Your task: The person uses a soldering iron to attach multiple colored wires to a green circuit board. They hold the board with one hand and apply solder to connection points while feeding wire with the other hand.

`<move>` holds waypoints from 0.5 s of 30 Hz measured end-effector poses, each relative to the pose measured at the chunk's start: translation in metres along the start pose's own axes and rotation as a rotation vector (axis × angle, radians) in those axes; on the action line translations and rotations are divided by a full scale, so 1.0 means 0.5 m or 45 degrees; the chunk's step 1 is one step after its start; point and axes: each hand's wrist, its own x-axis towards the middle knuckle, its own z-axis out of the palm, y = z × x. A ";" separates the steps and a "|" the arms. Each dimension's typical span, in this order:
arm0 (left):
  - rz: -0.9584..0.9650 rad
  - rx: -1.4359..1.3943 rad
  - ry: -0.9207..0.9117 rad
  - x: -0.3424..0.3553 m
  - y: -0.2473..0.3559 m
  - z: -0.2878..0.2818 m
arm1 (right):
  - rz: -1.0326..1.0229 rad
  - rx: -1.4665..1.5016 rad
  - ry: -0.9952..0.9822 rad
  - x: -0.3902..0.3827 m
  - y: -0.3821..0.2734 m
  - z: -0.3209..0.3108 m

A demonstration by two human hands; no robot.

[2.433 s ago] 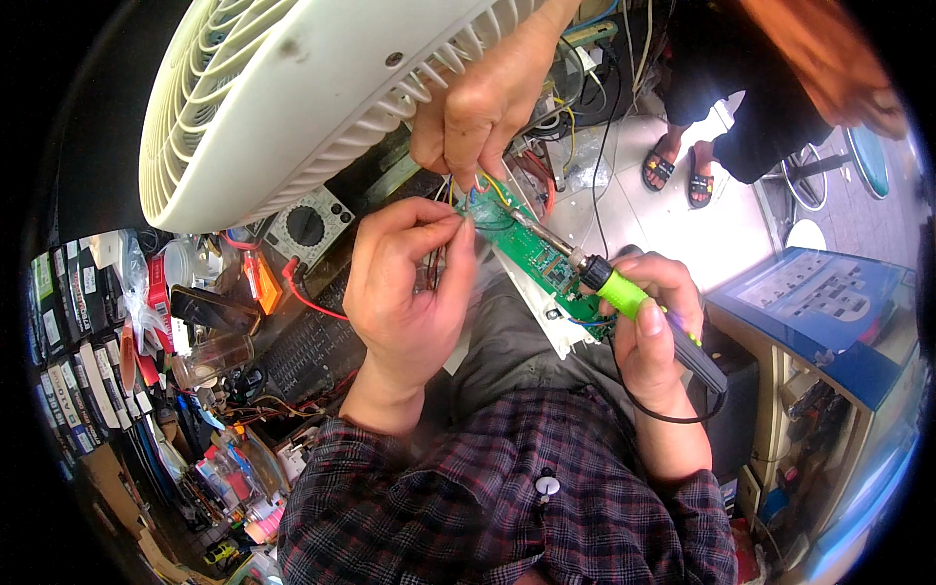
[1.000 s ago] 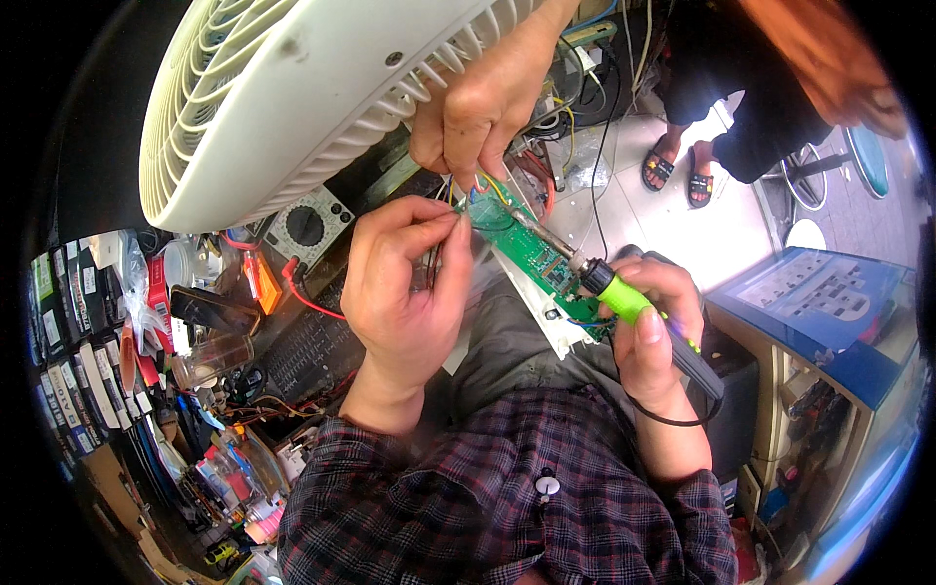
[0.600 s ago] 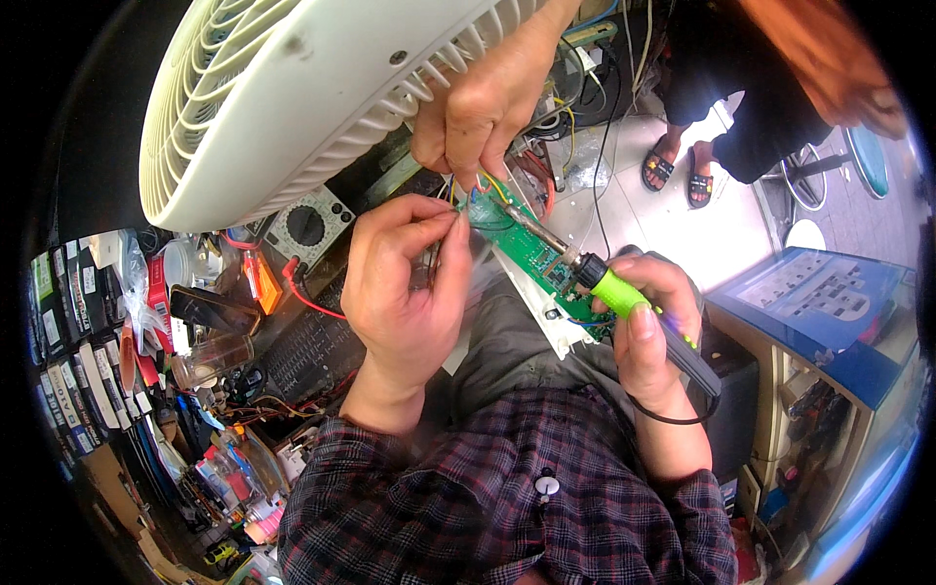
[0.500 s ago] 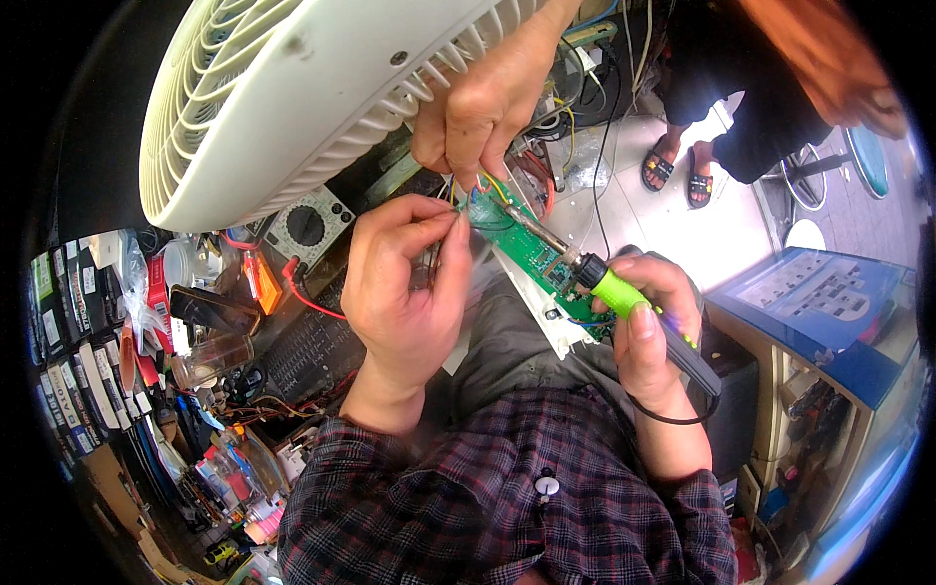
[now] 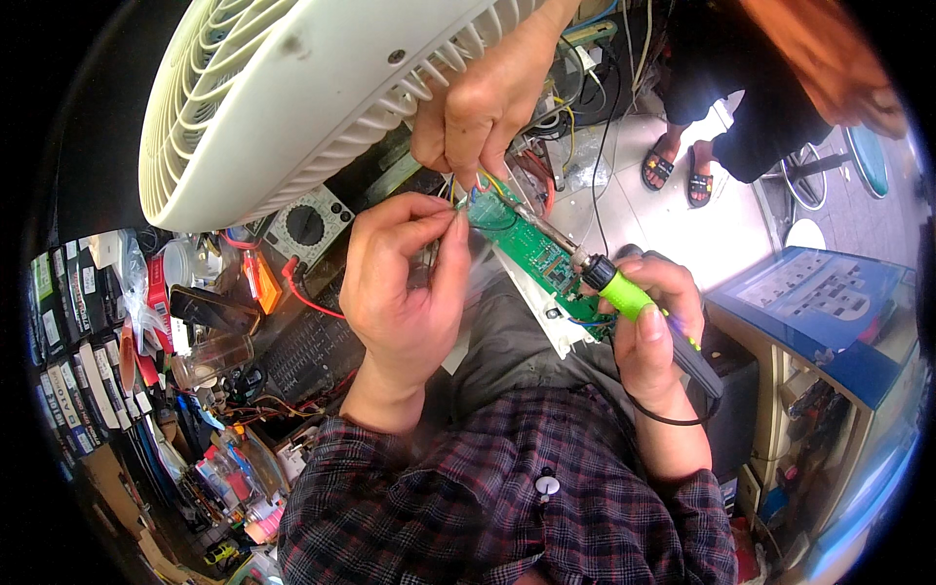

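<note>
My right hand [image 5: 655, 310] grips a soldering iron [image 5: 622, 292] with a bright green and black handle. Its metal tip reaches the upper end of a long green circuit board [image 5: 534, 255], close to the wires there. My left hand [image 5: 408, 278] is pinched at the board's upper left corner around a thin wire, whose kind I cannot make out. Another person's hand [image 5: 483, 107] comes down from above, its fingertips among the coloured wires [image 5: 495, 185] at that end. Under the board lies a white plastic housing [image 5: 558, 333], above my lap.
A white fan [image 5: 322, 107] looms over the upper left. Beside it are a multimeter [image 5: 308, 226], a red probe lead [image 5: 314, 302] and a keyboard [image 5: 302, 356]. Boxes [image 5: 93, 385] crowd the left; a blue-topped cabinet [image 5: 809, 312] stands right. A person's sandalled feet [image 5: 673, 171] are on the floor.
The soldering iron has shifted slightly to the right, and its tip has moved a little with it. My left hand and the other person's hand stay nearly in place.
</note>
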 end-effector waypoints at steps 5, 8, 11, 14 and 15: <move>0.023 0.018 0.068 0.003 -0.005 0.005 | -0.037 -0.005 -0.052 0.000 0.007 -0.007; -0.023 -0.008 -0.036 -0.001 0.002 -0.004 | -0.069 -0.091 -0.079 0.000 0.008 -0.012; -0.018 -0.002 -0.038 -0.001 0.003 -0.004 | -0.083 -0.097 -0.086 0.002 0.006 -0.006; -0.029 -0.008 -0.034 -0.002 0.002 -0.003 | -0.089 -0.092 -0.084 0.002 0.007 -0.005; -0.026 -0.008 -0.034 -0.002 0.002 -0.003 | -0.090 -0.099 -0.084 0.002 0.008 -0.006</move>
